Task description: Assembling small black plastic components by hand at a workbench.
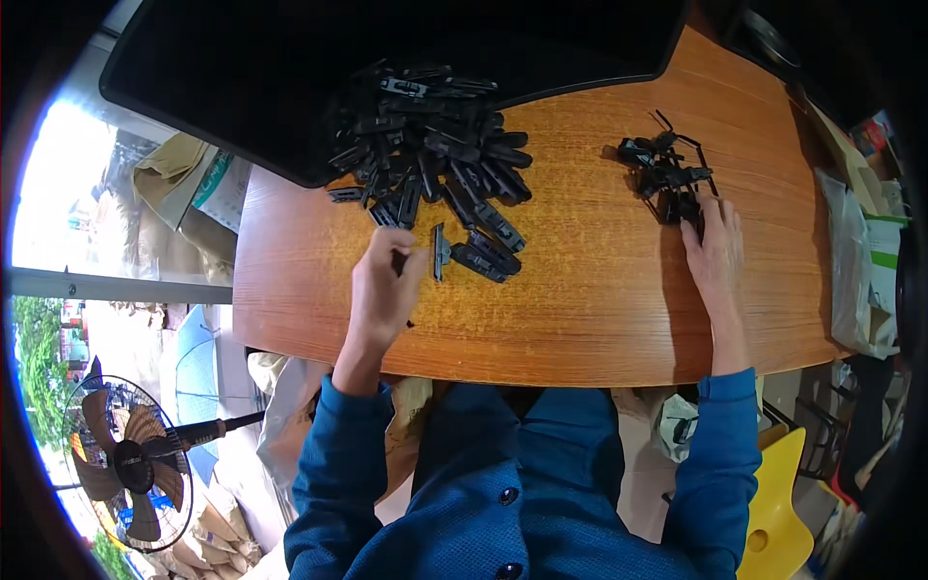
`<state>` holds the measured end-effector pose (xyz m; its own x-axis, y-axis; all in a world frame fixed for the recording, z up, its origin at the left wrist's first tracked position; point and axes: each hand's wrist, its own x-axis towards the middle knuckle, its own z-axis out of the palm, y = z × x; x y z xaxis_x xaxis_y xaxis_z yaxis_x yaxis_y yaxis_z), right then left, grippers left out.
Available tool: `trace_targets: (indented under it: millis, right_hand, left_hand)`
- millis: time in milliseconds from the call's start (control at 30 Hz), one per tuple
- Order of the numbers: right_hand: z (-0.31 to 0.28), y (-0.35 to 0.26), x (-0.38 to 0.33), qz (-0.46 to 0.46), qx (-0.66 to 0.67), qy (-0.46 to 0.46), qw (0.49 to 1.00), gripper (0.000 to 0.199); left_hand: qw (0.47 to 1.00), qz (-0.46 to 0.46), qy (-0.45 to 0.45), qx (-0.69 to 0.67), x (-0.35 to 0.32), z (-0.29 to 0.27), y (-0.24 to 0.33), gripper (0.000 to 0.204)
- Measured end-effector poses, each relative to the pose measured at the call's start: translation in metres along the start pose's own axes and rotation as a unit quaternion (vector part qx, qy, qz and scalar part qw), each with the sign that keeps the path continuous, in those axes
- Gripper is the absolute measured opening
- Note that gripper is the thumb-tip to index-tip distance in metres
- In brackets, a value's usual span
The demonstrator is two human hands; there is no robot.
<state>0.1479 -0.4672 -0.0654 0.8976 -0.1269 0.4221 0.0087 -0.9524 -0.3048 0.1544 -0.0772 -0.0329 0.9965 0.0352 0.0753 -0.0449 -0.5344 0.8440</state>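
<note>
My left hand (385,290) is over the near left part of the table, its fingers curled into a pinch; whatever they hold, if anything, I cannot make out. Just beyond it lies a large heap of narrow black plastic parts (449,145). A single slim grey-black piece (439,253) lies right of that hand, beside a few dark parts (486,256) at the heap's near edge. At the right, my right hand (716,242) has its fingers closed around a black part at the near side of a smaller cluster of black frame-like parts (665,166).
A large black tray or panel (541,48) covers the far left of the wooden table (570,290). Plastic bags and boxes (851,261) stand along the right edge. On the floor side are a fan (130,464) at left and a yellow stool (778,512) at right.
</note>
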Motion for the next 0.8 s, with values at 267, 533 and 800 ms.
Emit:
trace_targets:
  millis: [267,533,800]
  right_hand:
    - [-0.006,-0.008,-0.001,0.003,0.042,0.007,0.999,0.026]
    - [-0.047,-0.124,-0.041,0.153,0.539,-0.158,0.813,0.027]
    - [-0.032,-0.179,-0.073,0.097,0.656,-0.326,0.673,0.033]
  left_hand:
    - [0.986,-0.019,-0.103,0.129,0.013,-0.001,-0.021,0.019]
    - [0.889,-0.168,-0.186,-0.384,-0.032,-0.009,0.004,0.012]
    - [0.817,-0.161,-0.22,-0.508,-0.064,0.002,-0.001,0.011]
